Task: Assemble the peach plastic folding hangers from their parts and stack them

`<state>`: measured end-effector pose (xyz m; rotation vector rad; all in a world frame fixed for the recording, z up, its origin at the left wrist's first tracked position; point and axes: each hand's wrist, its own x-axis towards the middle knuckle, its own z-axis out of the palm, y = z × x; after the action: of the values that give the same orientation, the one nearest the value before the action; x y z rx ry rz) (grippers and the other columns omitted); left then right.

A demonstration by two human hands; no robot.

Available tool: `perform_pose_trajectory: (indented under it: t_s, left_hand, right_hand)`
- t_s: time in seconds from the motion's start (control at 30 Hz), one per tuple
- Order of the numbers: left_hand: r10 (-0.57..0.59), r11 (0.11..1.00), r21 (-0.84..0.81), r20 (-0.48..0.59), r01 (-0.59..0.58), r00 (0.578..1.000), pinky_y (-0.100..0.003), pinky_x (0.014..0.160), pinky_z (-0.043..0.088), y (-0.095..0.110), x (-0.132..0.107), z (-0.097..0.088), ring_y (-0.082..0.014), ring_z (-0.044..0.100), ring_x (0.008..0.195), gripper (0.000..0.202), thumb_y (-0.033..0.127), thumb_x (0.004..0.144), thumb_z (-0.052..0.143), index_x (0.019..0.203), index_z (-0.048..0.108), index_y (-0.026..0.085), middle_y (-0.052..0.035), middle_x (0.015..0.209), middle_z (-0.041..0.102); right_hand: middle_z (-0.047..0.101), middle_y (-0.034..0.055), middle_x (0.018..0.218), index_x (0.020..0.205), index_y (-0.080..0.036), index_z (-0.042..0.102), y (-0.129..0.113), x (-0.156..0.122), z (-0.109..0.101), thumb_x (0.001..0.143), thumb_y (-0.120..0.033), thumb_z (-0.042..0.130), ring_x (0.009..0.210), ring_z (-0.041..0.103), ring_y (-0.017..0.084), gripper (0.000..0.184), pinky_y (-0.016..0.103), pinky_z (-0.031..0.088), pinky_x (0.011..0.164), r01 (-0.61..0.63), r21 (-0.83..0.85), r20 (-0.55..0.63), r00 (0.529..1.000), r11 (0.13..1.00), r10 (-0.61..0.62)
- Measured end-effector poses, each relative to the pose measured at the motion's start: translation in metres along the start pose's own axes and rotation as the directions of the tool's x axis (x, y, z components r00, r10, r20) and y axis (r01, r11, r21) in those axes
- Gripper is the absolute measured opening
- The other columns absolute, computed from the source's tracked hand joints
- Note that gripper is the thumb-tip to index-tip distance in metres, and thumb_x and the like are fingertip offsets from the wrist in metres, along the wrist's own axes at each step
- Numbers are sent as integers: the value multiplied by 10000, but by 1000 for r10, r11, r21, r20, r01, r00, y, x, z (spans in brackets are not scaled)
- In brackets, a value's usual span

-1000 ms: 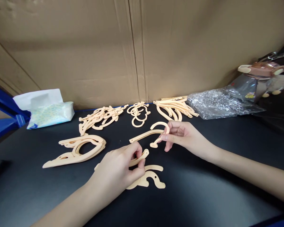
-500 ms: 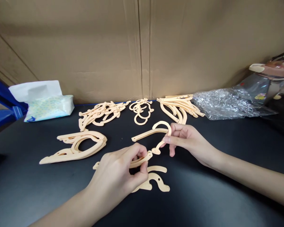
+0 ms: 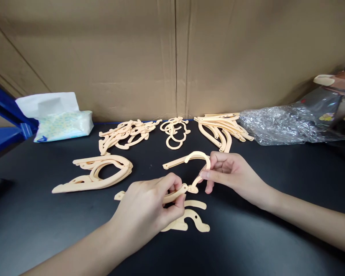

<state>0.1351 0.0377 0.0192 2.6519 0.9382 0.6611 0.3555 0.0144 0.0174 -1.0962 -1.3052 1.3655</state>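
My left hand (image 3: 153, 205) pinches a curved, cream-coloured hanger arm (image 3: 174, 196) near its holed end; much of the arm is hidden behind my fingers. Between the thumb and fingers of my right hand (image 3: 232, 172) is a hanger hook (image 3: 208, 165), its curve upward. The hook's flat round foot meets the holed end of the arm; whether they are joined I cannot tell. Below my left hand, flat curved pieces (image 3: 197, 220) lie on the black table (image 3: 235, 245), partly covered. Behind my right hand lies another hanger arm (image 3: 175, 162).
Folded hangers (image 3: 94, 184) are stacked at the left. Along the back lie a heap of curved pieces (image 3: 126, 132), several hooks (image 3: 175, 132) and a pile of arms (image 3: 222, 128). A tissue pack (image 3: 63, 124) stands far left, a clear plastic bag (image 3: 284, 124) far right. Cardboard (image 3: 117, 57) rises behind.
The hook's foot and the arm's holed end have come closer and now overlap or touch. The whole view has shifted slightly; both hands keep their hold.
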Motion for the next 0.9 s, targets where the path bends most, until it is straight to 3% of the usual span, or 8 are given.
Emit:
perform_pose_trajectory:
  t_s: [0.53, 0.73, 0.9]
  left_hand:
    - [57, 998, -21, 18, -57, 998, -183, 477, 326, -4, 2, 0, -72, 422, 472, 96, 151, 823, 543, 808, 478, 221, 103, 603, 490]
    - [179, 980, -103, 92, -169, 980, -198, 473, 292, -9, 2, -2, -80, 415, 497, 105, 154, 868, 512, 846, 437, 225, 92, 626, 458]
    - [226, 965, -168, 146, -201, 963, -193, 497, 303, -10, 2, -1, -76, 405, 510, 108, 142, 892, 491, 886, 427, 230, 92, 651, 455]
  right_hand:
    - [753, 11, 771, 691, -182, 535, -2, 1, 0, 800, -318, 759, 539, 680, 111, 284, 240, 542, 614, -17, 12, 14, 1000, 1000, 16]
    - [741, -6, 771, 730, -177, 535, -2, -1, 1, 843, -231, 710, 514, 674, 99, 215, 221, 532, 579, -20, 11, 66, 998, 1000, 19]
    - [725, -20, 681, 746, -183, 529, -3, -3, 3, 850, -217, 707, 647, 722, 131, 209, 231, 561, 664, -28, 61, 103, 994, 998, 21]
